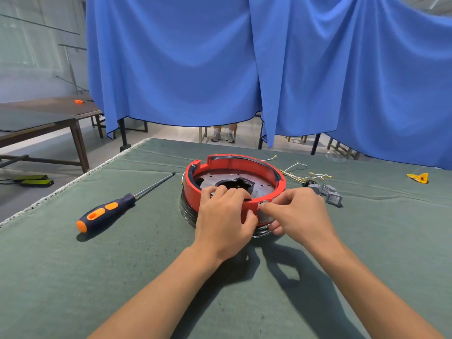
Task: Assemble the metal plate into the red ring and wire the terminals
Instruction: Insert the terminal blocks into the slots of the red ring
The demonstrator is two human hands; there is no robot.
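The left hand (223, 216) curls over the near rim of the red ring (234, 165), fingers hooked inside, thumb on the outer wall, gripping it. The right hand (299, 211) pinches a small metal tab (263, 211) at the ring's near edge with thumb and forefinger. The metal plate (230, 178) lies inside the ring, mid-worktop (73, 277). A screwdriver (115, 206) lies well left; wires (303, 173) and grey switches (327, 193) sit just right. Open cloth spreads toward the near edge.

no readable text or numbers, marks on the grey switches (327, 193) perhaps too blurred
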